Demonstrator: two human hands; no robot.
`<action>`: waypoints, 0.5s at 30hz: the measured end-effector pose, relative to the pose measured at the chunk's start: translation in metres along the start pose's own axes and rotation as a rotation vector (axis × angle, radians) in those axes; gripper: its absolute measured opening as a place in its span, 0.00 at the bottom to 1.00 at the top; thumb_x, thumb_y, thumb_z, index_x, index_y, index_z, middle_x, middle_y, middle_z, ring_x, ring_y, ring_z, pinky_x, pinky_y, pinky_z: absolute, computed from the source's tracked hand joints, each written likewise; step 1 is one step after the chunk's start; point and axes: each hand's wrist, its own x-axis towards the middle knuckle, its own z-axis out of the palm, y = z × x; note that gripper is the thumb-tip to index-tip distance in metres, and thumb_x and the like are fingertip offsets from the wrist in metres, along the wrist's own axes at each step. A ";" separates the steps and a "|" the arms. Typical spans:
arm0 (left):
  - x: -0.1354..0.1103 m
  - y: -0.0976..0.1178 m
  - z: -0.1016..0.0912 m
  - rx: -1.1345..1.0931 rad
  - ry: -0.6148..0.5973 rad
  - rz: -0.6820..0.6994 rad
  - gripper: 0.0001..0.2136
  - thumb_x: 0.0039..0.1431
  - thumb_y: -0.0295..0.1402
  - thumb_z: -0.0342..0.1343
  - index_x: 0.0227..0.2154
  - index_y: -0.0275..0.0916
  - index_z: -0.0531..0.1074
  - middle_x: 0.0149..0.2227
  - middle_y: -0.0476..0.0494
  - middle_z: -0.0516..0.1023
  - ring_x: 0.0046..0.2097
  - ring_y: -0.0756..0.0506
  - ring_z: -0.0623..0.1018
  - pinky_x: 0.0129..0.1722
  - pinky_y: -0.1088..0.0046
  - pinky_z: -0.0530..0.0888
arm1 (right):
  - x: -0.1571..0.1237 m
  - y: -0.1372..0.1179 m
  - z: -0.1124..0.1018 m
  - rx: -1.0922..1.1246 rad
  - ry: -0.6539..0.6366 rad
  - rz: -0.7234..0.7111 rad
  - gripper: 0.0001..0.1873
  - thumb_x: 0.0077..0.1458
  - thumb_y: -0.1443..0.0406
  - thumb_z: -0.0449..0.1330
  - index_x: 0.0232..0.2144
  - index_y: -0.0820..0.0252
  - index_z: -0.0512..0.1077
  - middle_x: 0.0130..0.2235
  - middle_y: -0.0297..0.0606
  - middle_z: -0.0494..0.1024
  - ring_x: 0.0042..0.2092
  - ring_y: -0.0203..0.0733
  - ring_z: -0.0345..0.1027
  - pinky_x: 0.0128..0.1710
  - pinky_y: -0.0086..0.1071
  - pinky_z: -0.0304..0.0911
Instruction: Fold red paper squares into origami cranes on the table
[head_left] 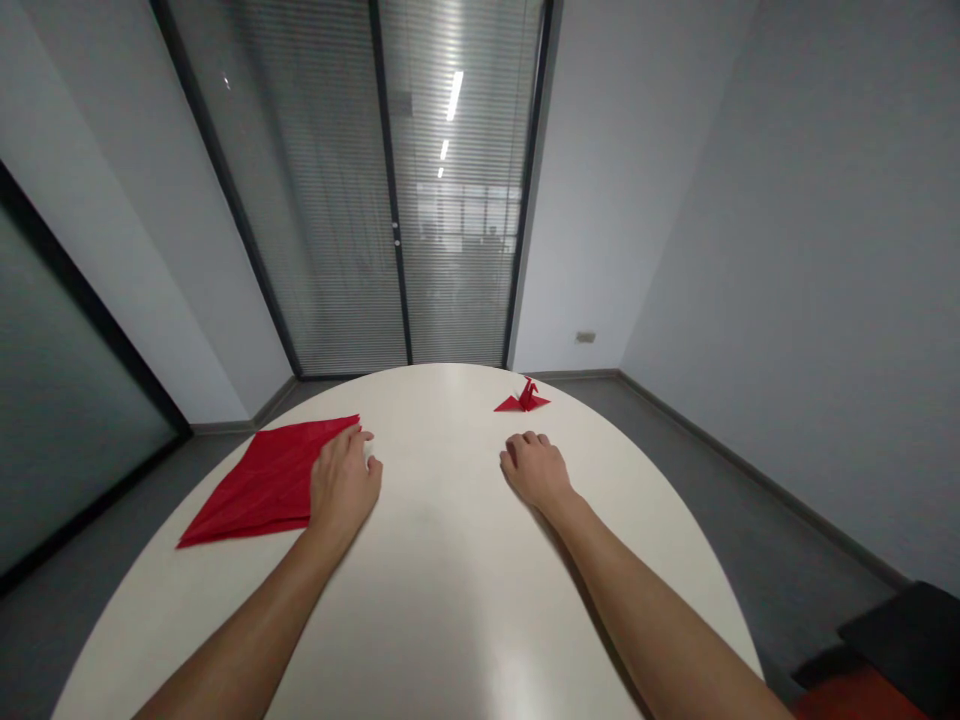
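A creased, folded red sheet (pixel 262 475), paper or cloth, lies flat at the left of the white table. My left hand (pixel 345 478) rests over its right edge, palm down, with the thumb apart from the fingers. Those fingers reach close to the sheet's far right corner and do not pinch it. On the right, my right hand (pixel 535 468) lies on the tabletop with its fingers loosely bent and slightly apart, nothing seen in it. Just beyond that hand stands a small red origami crane (pixel 526 398), wings spread, not touched.
The round white table (pixel 442 580) curves away on both sides. Behind it are glass panels with blinds (pixel 457 290) and a pale wall with an outlet (pixel 585 337). A black and red object (pixel 900 640), partly cut off, is at the lower right.
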 end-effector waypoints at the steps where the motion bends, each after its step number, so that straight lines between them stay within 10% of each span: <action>1: 0.001 -0.006 -0.001 0.033 0.000 -0.038 0.18 0.61 0.28 0.50 0.54 0.35 0.70 0.61 0.34 0.70 0.58 0.33 0.71 0.55 0.56 0.71 | -0.001 0.003 0.001 0.030 -0.008 -0.015 0.17 0.66 0.60 0.51 0.48 0.62 0.75 0.48 0.51 0.77 0.51 0.52 0.67 0.47 0.38 0.60; 7: 0.003 -0.029 0.008 0.072 -0.119 -0.200 0.26 0.62 0.33 0.51 0.61 0.28 0.64 0.65 0.25 0.64 0.62 0.30 0.69 0.57 0.52 0.71 | 0.000 0.011 0.005 0.082 0.003 -0.030 0.17 0.65 0.62 0.52 0.49 0.62 0.75 0.49 0.50 0.77 0.52 0.53 0.66 0.49 0.38 0.58; 15: 0.008 -0.039 0.016 0.045 -0.236 -0.278 0.19 0.64 0.31 0.45 0.53 0.29 0.73 0.50 0.25 0.79 0.53 0.31 0.79 0.48 0.56 0.76 | 0.001 0.014 0.012 0.095 -0.001 -0.034 0.17 0.65 0.62 0.52 0.50 0.62 0.74 0.50 0.51 0.76 0.52 0.53 0.65 0.50 0.39 0.57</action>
